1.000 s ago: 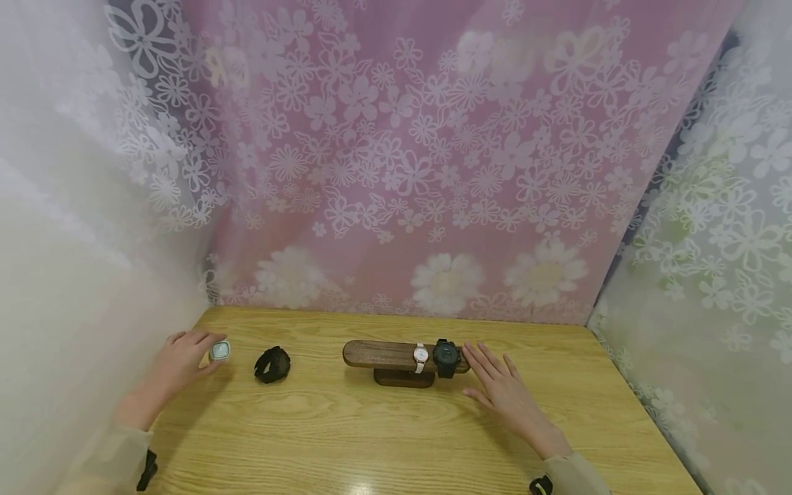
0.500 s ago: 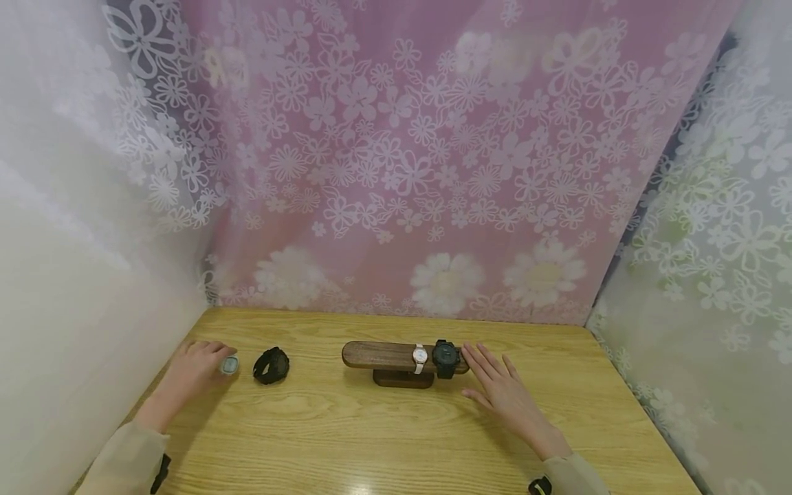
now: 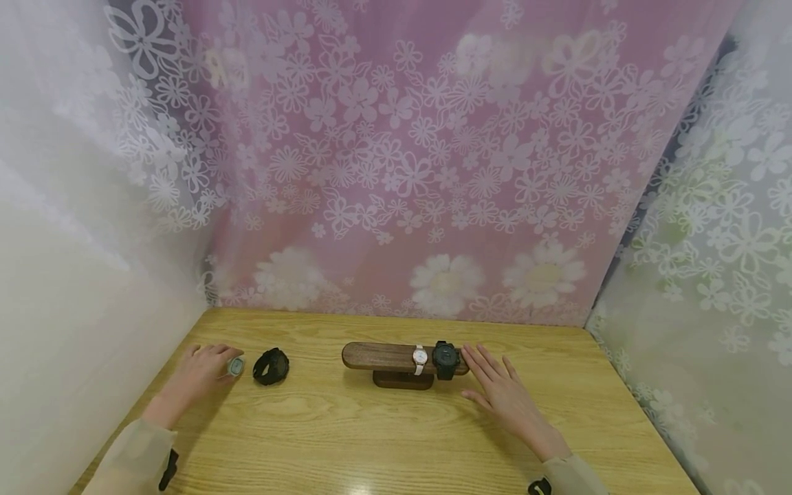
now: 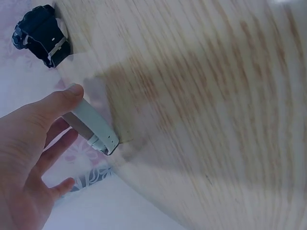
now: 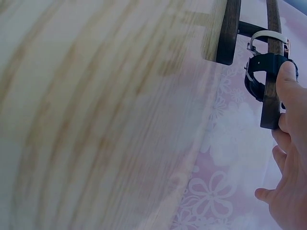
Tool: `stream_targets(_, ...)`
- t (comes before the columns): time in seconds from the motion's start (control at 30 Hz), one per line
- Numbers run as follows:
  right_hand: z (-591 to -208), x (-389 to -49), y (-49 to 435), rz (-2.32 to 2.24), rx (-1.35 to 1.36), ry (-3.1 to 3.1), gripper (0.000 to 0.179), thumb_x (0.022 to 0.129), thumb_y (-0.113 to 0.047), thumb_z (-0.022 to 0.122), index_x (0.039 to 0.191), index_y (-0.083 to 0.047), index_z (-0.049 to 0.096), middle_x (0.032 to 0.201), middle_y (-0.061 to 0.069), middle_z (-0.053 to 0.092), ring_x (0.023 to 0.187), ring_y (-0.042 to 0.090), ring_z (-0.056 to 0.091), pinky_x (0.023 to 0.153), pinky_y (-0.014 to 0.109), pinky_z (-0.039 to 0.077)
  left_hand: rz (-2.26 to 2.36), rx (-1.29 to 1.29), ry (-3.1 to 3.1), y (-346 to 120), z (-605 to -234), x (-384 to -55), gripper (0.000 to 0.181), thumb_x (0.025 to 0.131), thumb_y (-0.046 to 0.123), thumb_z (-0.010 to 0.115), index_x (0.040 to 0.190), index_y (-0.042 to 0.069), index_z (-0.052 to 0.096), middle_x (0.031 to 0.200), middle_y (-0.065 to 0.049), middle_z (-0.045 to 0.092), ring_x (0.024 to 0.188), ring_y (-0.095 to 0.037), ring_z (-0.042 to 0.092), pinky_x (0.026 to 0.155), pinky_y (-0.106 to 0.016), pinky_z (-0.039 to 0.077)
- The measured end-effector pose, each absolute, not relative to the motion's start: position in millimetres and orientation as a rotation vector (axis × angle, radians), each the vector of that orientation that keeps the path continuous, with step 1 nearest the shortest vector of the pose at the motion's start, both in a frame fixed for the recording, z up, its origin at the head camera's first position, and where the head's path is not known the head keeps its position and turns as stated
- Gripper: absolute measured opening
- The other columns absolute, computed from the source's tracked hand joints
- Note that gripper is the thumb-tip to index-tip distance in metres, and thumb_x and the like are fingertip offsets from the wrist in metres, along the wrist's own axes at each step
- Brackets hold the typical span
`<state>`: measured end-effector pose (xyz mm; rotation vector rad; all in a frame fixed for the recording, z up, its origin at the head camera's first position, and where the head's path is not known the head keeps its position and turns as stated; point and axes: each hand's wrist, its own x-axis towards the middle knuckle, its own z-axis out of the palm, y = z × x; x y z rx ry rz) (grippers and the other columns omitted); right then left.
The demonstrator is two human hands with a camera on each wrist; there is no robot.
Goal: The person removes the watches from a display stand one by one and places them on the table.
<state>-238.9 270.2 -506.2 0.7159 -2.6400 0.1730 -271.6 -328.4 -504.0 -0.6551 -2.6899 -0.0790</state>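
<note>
A pale green watch (image 3: 236, 366) is pinched between the thumb and fingers of my left hand (image 3: 194, 375). In the left wrist view its looped strap (image 4: 98, 124) extends beyond the thumb, its lower end close to the tabletop. Just right of it, a black watch (image 3: 271, 366) stands on its closed strap. Straight fingers of my right hand (image 3: 513, 405) touch the right end of a dark wooden watch stand (image 3: 376, 355). Around the stand's bar sit a white-strapped watch (image 3: 420, 356) and, nearer that hand, a larger black watch (image 5: 261, 64).
The wood-grain table (image 3: 371, 440) ends at a pink flowered curtain (image 3: 383, 206) behind. A pale wall (image 3: 93, 275) borders the left side, and a flowered sheet (image 3: 705, 309) hangs along the right.
My left hand has carried the pale green watch right and down toward the table, nearer the loose black watch. My right hand and the stand stay in place.
</note>
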Motion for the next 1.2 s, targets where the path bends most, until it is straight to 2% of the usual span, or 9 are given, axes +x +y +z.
stream_targets(0.17, -506.8, -238.7, 270.3, 0.17, 0.713, -2.637, 0.084, 0.093, -0.042, 0.07, 0.162, -0.014, 0.029, 0.166, 0.005, 0.03, 0.15, 0.032, 0.032, 0.116, 0.065, 0.026, -0.106, -0.643, -2.725, -330.2, -507.0, -270.4, 0.05, 0.071, 0.011, 0.092, 0.116, 0.004, 0.072, 0.11, -0.017, 0.072, 0.098, -0.037, 0.069, 0.086, -0.073, 0.046)
stream_targets(0.3, -506.3, -238.8, 269.8, 0.178, 0.715, -2.634, 0.083, 0.092, -0.04, 0.072, 0.16, -0.011, 0.034, 0.165, 0.006, 0.031, 0.148, 0.034, 0.033, 0.116, 0.066, 0.026, -0.124, -0.64, -2.74, -330.2, -509.1, -269.6, 0.05, 0.072, 0.011, 0.09, 0.118, 0.003, 0.071, 0.112, -0.018, 0.071, 0.098, -0.038, 0.069, 0.087, -0.075, 0.046)
stream_targets(0.43, -505.8, -239.2, 269.6, 0.183, 0.713, -2.633, 0.081, 0.091, -0.04, 0.073, 0.157, -0.007, 0.038, 0.165, 0.007, 0.031, 0.147, 0.036, 0.035, 0.116, 0.067, 0.026, -0.14, -0.633, -2.76, -328.7, -507.7, -268.9, 0.05, 0.075, 0.013, 0.088, 0.12, 0.003, 0.07, 0.113, -0.02, 0.071, 0.101, -0.04, 0.068, 0.089, -0.076, 0.044)
stream_targets(0.87, -506.8, -239.4, 269.9, 0.177, 0.714, -2.631, 0.082, 0.091, -0.039, 0.073, 0.158, -0.008, 0.037, 0.164, 0.008, 0.032, 0.146, 0.037, 0.036, 0.115, 0.066, 0.027, -0.19, -0.618, -2.792, -326.6, -504.8, -267.6, 0.05, 0.078, 0.017, 0.085, 0.123, 0.003, 0.068, 0.115, -0.023, 0.07, 0.104, -0.042, 0.067, 0.092, -0.077, 0.041)
stream_targets(1.1, -508.0, -240.1, 270.4, 0.182, 0.721, -2.604, 0.083, 0.09, -0.038, 0.076, 0.157, -0.008, 0.038, 0.164, 0.007, 0.033, 0.146, 0.036, 0.037, 0.114, 0.067, 0.028, -0.228, -0.576, -2.703, -324.2, -503.4, -268.4, 0.042, 0.089, 0.018, 0.078, 0.126, 0.0, 0.066, 0.12, -0.023, 0.069, 0.106, -0.045, 0.066, 0.096, -0.073, 0.041)
stream_targets(1.2, -508.8, -240.5, 270.6, 0.182, 0.725, -2.59, 0.084, 0.089, -0.038, 0.076, 0.158, -0.009, 0.037, 0.164, 0.006, 0.033, 0.147, 0.034, 0.036, 0.113, 0.068, 0.029, -0.219, -0.582, -2.645, -322.6, -502.4, -270.3, 0.043, 0.091, 0.02, 0.077, 0.127, 0.0, 0.066, 0.119, -0.022, 0.069, 0.106, -0.046, 0.066, 0.098, -0.071, 0.042)
